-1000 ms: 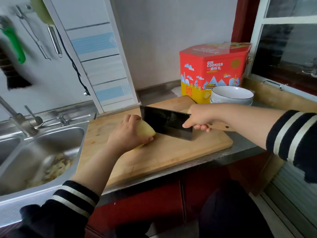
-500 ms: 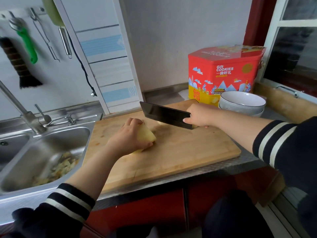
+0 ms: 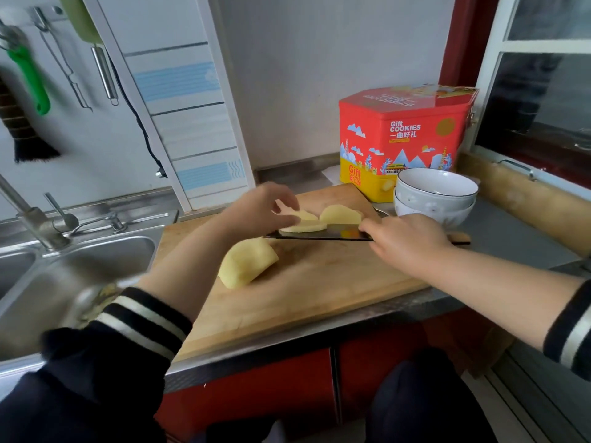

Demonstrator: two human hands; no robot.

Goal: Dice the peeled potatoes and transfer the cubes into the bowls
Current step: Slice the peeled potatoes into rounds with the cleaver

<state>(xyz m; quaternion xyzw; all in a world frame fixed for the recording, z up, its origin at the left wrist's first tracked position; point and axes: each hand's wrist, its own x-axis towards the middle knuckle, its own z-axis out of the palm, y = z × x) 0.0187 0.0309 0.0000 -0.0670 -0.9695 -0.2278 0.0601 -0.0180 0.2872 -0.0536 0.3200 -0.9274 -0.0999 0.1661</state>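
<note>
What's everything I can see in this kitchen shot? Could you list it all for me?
potato chunk: one, pale yellow, on the board, near the left forearm
potato slices: about three, pale yellow, at the flat cleaver blade, far side of the board
cleaver: one, dark blade held flat
cutting board: one, light wood, on the counter
bowls: two stacked, white, right of the board
cookie tin: one, red and yellow, behind the bowls
sink: steel, left, scraps inside
tap: one, steel, behind the sink
hanging utensils: several, on the left wall
left hand: touches the slices
right hand: grips the cleaver handle
</note>
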